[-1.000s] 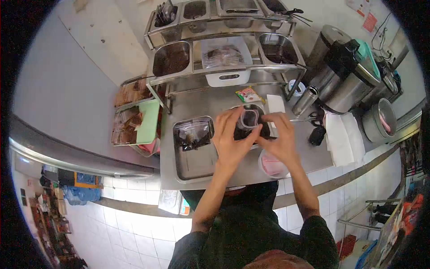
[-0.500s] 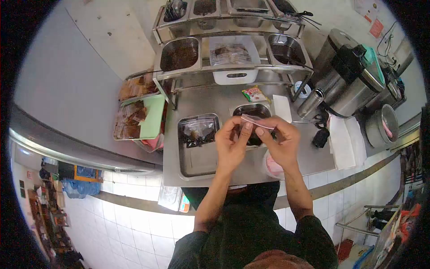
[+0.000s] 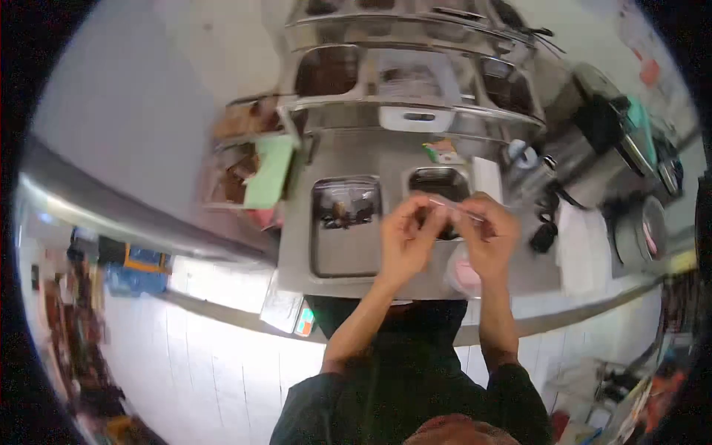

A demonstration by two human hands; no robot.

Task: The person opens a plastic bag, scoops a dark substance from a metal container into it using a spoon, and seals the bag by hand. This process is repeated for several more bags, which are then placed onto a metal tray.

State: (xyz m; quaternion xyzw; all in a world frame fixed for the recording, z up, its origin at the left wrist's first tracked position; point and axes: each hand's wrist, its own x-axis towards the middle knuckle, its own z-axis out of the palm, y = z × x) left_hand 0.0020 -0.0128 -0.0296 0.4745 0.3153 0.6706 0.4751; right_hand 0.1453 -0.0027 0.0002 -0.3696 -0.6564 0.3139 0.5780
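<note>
Both hands meet over the steel counter, pinching the top edge of a small clear plastic bag (image 3: 454,207). My left hand (image 3: 408,236) holds it from the left and my right hand (image 3: 489,231) from the right, with the thumbs close together. Behind the hands is a small steel tray (image 3: 439,173) with dark contents, partly covered by them. To the left, a larger steel tray (image 3: 345,256) holds filled plastic bags (image 3: 347,206). A round tub with pink contents (image 3: 466,273) stands just below my right hand.
A steel rack (image 3: 326,107) at the back carries pans and a white basket (image 3: 417,119). Packed bags and a green tray (image 3: 270,172) are at left. On the right are white paper (image 3: 582,248), scissors, a steel flask, large steel containers and a pot (image 3: 639,230).
The view has shifted and blurred, so the counter and the rack appear further right and slightly higher. Both hands still hold the bag, their fingertips now closer together along its edge.
</note>
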